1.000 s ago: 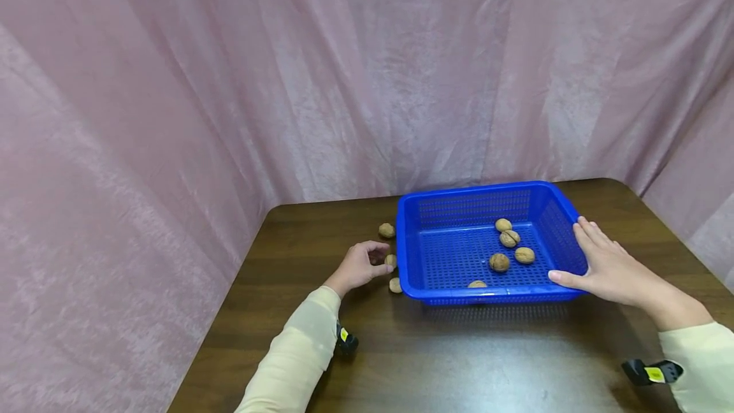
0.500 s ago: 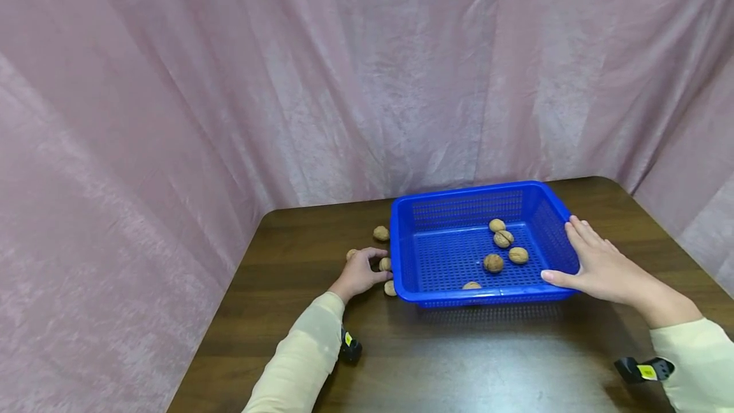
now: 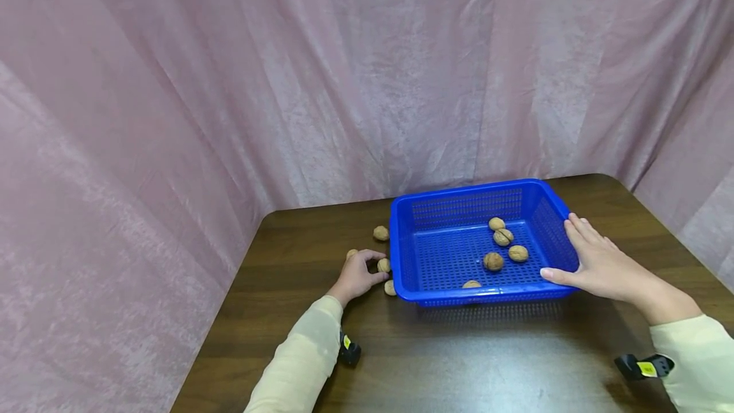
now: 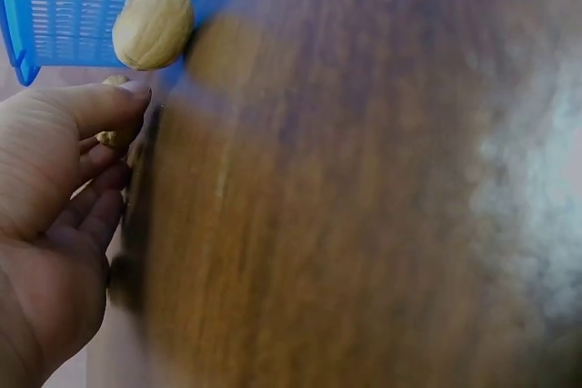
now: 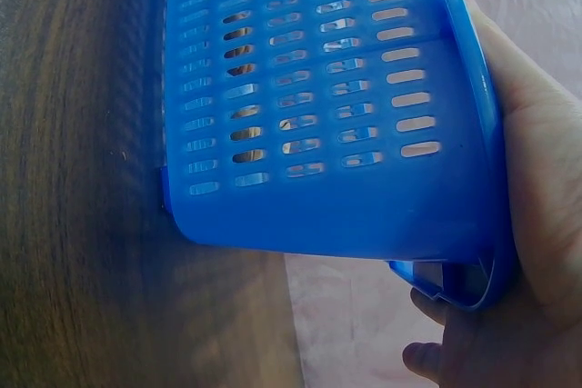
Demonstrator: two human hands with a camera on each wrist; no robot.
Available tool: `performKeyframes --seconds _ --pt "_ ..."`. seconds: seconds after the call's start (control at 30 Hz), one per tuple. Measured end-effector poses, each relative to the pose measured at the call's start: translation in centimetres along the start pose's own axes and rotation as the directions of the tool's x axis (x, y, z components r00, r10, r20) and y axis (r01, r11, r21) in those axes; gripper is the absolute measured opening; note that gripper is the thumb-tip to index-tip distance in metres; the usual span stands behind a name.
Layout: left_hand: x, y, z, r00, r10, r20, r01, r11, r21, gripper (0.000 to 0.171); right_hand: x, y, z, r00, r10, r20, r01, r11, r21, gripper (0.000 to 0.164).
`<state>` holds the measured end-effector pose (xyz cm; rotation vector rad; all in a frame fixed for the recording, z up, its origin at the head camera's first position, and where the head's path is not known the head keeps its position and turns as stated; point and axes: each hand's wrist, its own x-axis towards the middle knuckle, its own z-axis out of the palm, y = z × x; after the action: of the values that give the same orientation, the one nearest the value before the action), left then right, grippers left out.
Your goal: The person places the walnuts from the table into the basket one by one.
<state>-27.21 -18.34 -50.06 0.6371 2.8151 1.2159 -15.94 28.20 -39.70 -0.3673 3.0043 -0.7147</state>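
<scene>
My left hand (image 3: pixel 357 276) is at the left side of the blue plastic basket (image 3: pixel 444 195), thumb and fingers round a walnut (image 3: pixel 383 265) low over the table. In the left wrist view this walnut (image 4: pixel 114 138) is mostly hidden behind the thumb, and another walnut (image 4: pixel 153 26) lies by the basket wall. My right hand (image 3: pixel 602 266) rests on the basket's near right corner, its thumb along the front rim and its fairly straight fingers over the right rim. Several walnuts (image 3: pixel 493 262) lie inside the basket.
On the wooden table (image 3: pixel 487 362), loose walnuts lie left of the basket: one farther back (image 3: pixel 381 233), one nearer the front (image 3: pixel 390 288), and one partly hidden behind the left hand (image 3: pixel 352 253). A pink curtain (image 3: pixel 373 81) hangs behind the table.
The left thumb and fingers have closed round the walnut, which now sits slightly farther from the basket wall. The head view has shifted a little. The right hand keeps its place on the basket.
</scene>
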Motion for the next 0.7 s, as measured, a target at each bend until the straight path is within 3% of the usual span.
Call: performKeyframes --seconds 0.23,0.47,0.7 --pt "-0.6 0.8 -1.4 0.999 -0.003 -0.034 0.003 1.0 -0.006 0.036 0.1 -0.2 -0.1 1.0 -0.013 -0.007 0.013 1.0 -0.013 0.114" --pt "-0.9 3.5 -3.9 0.997 0.002 -0.079 -0.008 0.997 -0.077 0.038 0.1 -0.1 -0.3 1.0 -0.014 -0.01 0.014 1.0 -0.01 0.115" --pt "-0.5 6.4 -5.5 0.988 0.082 -0.132 -0.1 0.985 -0.138 0.039 0.0 0.0 0.0 1.0 -0.012 -0.013 0.012 1.0 -0.007 0.116"
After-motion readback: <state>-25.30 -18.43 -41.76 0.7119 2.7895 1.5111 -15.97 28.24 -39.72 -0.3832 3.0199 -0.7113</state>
